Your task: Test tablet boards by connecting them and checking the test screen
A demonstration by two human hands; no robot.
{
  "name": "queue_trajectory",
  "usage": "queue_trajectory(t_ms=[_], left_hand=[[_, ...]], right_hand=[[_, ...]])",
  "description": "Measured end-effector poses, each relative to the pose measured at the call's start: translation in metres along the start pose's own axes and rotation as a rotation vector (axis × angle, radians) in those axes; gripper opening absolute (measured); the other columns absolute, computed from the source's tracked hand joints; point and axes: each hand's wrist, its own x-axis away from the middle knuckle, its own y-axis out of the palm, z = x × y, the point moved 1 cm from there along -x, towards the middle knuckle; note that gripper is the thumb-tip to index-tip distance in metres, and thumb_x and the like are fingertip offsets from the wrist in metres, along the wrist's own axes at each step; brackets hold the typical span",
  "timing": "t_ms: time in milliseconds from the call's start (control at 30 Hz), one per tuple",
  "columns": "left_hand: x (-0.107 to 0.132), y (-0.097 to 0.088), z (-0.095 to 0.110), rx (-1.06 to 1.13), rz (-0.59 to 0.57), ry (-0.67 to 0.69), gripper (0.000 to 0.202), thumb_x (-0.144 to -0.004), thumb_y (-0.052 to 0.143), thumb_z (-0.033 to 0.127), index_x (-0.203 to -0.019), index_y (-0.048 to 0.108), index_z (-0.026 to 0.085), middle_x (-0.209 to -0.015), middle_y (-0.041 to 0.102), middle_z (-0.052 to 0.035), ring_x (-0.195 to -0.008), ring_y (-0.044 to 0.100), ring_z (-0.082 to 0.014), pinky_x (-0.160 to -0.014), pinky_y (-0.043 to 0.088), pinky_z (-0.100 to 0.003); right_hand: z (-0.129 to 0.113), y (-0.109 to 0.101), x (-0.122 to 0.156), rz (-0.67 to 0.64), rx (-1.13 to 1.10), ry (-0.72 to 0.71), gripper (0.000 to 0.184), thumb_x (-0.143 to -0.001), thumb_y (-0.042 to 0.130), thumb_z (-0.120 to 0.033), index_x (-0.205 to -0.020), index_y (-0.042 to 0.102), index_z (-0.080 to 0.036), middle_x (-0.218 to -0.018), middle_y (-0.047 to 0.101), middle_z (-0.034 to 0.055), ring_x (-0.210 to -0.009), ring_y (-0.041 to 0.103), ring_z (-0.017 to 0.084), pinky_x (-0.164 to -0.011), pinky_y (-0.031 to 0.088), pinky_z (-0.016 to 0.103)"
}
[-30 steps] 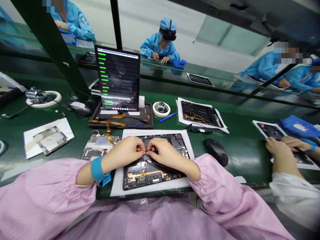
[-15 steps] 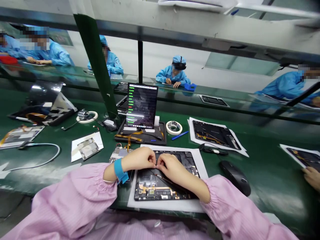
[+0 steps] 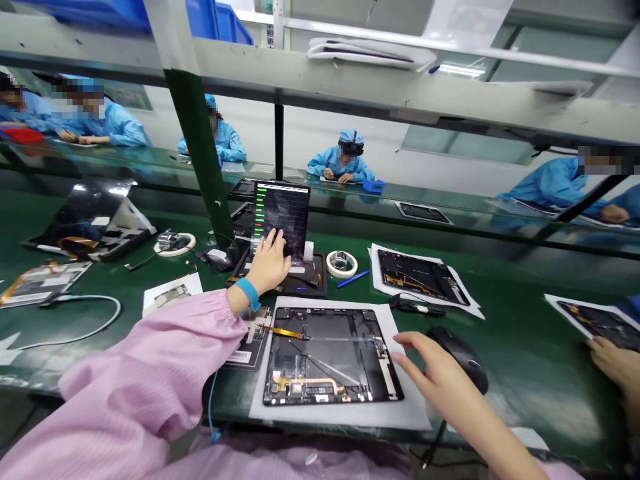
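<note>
My left hand (image 3: 271, 262) is raised in front of the upright screen (image 3: 295, 213), fingers spread. Its fingertips overlap the lower part of the screen; whether they touch it I cannot tell. The screen shows green lines of text and one red line. My right hand (image 3: 425, 363) hovers at the right edge of the opened tablet (image 3: 325, 357), thumb and fingers apart with nothing between them. An orange flex cable (image 3: 283, 331) reaches from the tablet's inside toward a circuit board (image 3: 257, 320) on its left. White paper (image 3: 407, 413) lies beneath the tablet.
A black mouse (image 3: 460, 360) is beside my right hand. Behind are a roll of tape (image 3: 342, 264), a blue pen (image 3: 353, 279) and another opened tablet (image 3: 417, 273). A green post (image 3: 200, 153) rises at the back left. A co-worker's hand (image 3: 617, 363) is at far right.
My hands were together over the opened tablet. The left has moved up to the screen and spread; the right has drawn back to the right and opened. The orange cable now lies over the tablet.
</note>
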Motion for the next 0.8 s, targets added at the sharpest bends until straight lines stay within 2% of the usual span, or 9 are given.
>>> queue_trajectory(t_ms=[100, 200, 267, 333, 467, 567, 667, 733, 800], left_hand=[[0.005, -0.028, 0.037, 0.048, -0.097, 0.017, 0.035, -0.086, 0.051, 0.022, -0.117, 0.054, 0.005, -0.138, 0.046, -0.0208, -0.132, 0.034, -0.0343, -0.105, 0.033, -0.048], [0.015, -0.046, 0.089, 0.188, -0.353, 0.159, 0.019, -0.086, 0.054, 0.022, -0.099, 0.063, 0.012, -0.103, 0.066, -0.0122, -0.100, 0.058, -0.0284, -0.086, 0.048, -0.040], [0.023, -0.044, 0.118, 0.193, -0.469, 0.222, 0.016, -0.088, 0.053, 0.022, -0.090, 0.066, 0.013, -0.093, 0.067, -0.0106, -0.090, 0.060, -0.0281, -0.077, 0.050, -0.039], [0.028, -0.031, 0.136, 0.165, -0.500, 0.249, 0.017, -0.089, 0.053, 0.021, -0.086, 0.067, 0.012, -0.091, 0.067, -0.0115, -0.090, 0.060, -0.0292, -0.074, 0.049, -0.039], [0.034, -0.001, 0.146, 0.191, -0.463, 0.268, 0.014, -0.089, 0.057, 0.024, -0.088, 0.065, 0.013, -0.090, 0.066, -0.0103, -0.089, 0.059, -0.0281, -0.073, 0.047, -0.038], [0.038, 0.012, 0.144, 0.210, -0.444, 0.286, 0.014, -0.089, 0.059, 0.027, -0.089, 0.063, 0.014, -0.089, 0.066, -0.0096, -0.086, 0.059, -0.0271, -0.072, 0.046, -0.037], [0.039, 0.019, 0.141, 0.200, -0.440, 0.317, 0.014, -0.093, 0.054, 0.024, -0.089, 0.061, 0.013, -0.087, 0.065, -0.0096, -0.082, 0.058, -0.0269, -0.072, 0.045, -0.037], [0.039, 0.023, 0.139, 0.186, -0.431, 0.358, 0.016, -0.094, 0.051, 0.023, -0.087, 0.060, 0.012, -0.085, 0.064, -0.0098, -0.082, 0.057, -0.0276, -0.072, 0.044, -0.038], [0.039, 0.024, 0.137, 0.180, -0.406, 0.396, 0.019, -0.095, 0.048, 0.023, -0.085, 0.060, 0.012, -0.083, 0.063, -0.0103, -0.083, 0.056, -0.0286, -0.074, 0.043, -0.039]], right_hand=[[0.023, 0.016, 0.011, 0.006, 0.069, 0.171, 0.035, -0.087, 0.043, -0.046, -0.101, 0.057, -0.017, -0.091, 0.066, 0.0109, -0.085, 0.064, 0.026, -0.074, 0.050, 0.038], [0.027, 0.033, 0.017, -0.046, 0.103, 0.251, 0.042, -0.086, 0.039, -0.045, -0.109, 0.054, -0.013, -0.081, 0.064, 0.0106, -0.076, 0.065, 0.027, -0.067, 0.049, 0.038], [0.022, 0.041, 0.021, -0.074, 0.055, 0.240, 0.044, -0.087, 0.035, -0.041, -0.116, 0.050, -0.012, -0.080, 0.064, 0.0102, -0.076, 0.065, 0.026, -0.068, 0.049, 0.037], [0.018, 0.046, 0.024, -0.088, -0.009, 0.218, 0.043, -0.087, 0.032, -0.036, -0.120, 0.047, -0.012, -0.078, 0.063, 0.0090, -0.077, 0.065, 0.025, -0.071, 0.049, 0.037], [0.017, 0.048, 0.033, -0.107, -0.110, 0.172, 0.041, -0.087, 0.035, -0.034, -0.120, 0.048, -0.015, -0.076, 0.061, 0.0056, -0.071, 0.062, 0.022, -0.067, 0.048, 0.034], [0.022, 0.036, 0.039, -0.120, -0.166, 0.187, 0.039, -0.088, 0.041, -0.034, -0.121, 0.049, -0.015, -0.072, 0.059, 0.0025, -0.065, 0.058, 0.019, -0.062, 0.046, 0.031], [0.029, 0.008, 0.047, -0.017, -0.187, 0.226, 0.036, -0.089, 0.046, -0.034, -0.119, 0.050, -0.016, -0.080, 0.060, 0.0026, -0.071, 0.058, 0.017, -0.068, 0.046, 0.030], [0.033, -0.016, 0.055, 0.048, -0.164, 0.237, 0.025, -0.091, 0.047, -0.033, -0.109, 0.055, -0.019, -0.084, 0.060, 0.0027, -0.076, 0.057, 0.015, -0.071, 0.045, 0.029], [0.032, -0.033, 0.066, -0.027, -0.144, 0.201, 0.012, -0.091, 0.047, -0.027, -0.094, 0.057, -0.020, -0.086, 0.059, 0.0020, -0.076, 0.055, 0.014, -0.070, 0.044, 0.027]])
